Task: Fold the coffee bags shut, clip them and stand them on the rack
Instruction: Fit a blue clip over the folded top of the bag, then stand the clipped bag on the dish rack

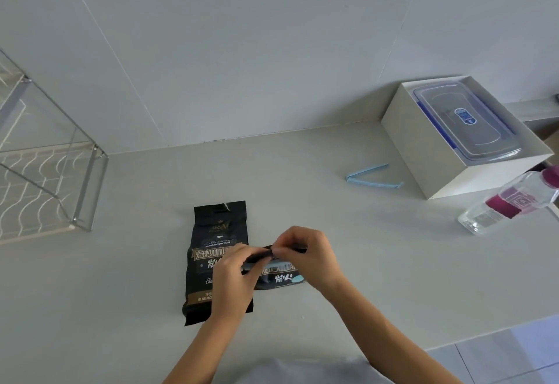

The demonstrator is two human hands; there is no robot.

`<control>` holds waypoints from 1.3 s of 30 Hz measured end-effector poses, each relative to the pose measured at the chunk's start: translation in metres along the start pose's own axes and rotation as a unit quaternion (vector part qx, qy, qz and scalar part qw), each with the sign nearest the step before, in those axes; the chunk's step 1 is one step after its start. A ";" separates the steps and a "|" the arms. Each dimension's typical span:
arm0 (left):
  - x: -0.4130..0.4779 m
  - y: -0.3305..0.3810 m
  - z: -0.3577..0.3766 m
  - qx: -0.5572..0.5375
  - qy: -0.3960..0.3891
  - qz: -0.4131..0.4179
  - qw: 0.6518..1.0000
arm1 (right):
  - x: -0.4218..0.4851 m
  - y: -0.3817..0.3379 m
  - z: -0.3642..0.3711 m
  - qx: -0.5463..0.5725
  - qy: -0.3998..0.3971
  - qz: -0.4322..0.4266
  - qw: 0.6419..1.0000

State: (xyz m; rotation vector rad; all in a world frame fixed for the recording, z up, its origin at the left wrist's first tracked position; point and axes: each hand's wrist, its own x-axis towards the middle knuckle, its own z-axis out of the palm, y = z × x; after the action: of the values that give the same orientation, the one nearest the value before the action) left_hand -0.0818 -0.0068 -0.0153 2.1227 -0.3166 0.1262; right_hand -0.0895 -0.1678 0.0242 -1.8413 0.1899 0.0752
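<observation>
Two black coffee bags lie on the grey counter. One coffee bag (pixel 217 232) lies flat at the left with its torn top unfolded. The second coffee bag (pixel 282 276) lies beside it under my hands. My left hand (pixel 234 281) and my right hand (pixel 305 255) both pinch its top edge, which is rolled over into a narrow black fold. A light blue clip piece shows just under the fold between my hands. Another light blue sealing clip (pixel 373 176) lies open in a V on the counter, far right of the bags. The wire rack (pixel 45 172) stands at the far left.
A white box (pixel 423 154) holding a clear plastic container with blue latches (pixel 465 120) stands at the back right. A clear bottle with a magenta label (pixel 511 202) lies on its side near the counter's right edge. The tiled wall runs along the back.
</observation>
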 end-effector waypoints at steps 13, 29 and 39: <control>0.008 0.005 -0.011 -0.058 -0.062 -0.271 0.959 | -0.022 0.049 -0.025 0.133 -0.052 0.213 0.967; -0.003 0.056 -0.027 -0.354 -0.067 -0.323 0.875 | -0.049 0.005 -0.012 0.120 0.109 0.171 0.972; -0.047 0.092 -0.024 -0.182 -0.056 -0.128 0.973 | -0.072 -0.012 -0.045 0.123 -0.003 0.167 0.978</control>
State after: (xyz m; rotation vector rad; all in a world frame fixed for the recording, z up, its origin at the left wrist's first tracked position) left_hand -0.1519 -0.0253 0.0629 1.7893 -0.1159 -0.1901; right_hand -0.1601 -0.2009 0.0588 -1.5481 0.4832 0.2791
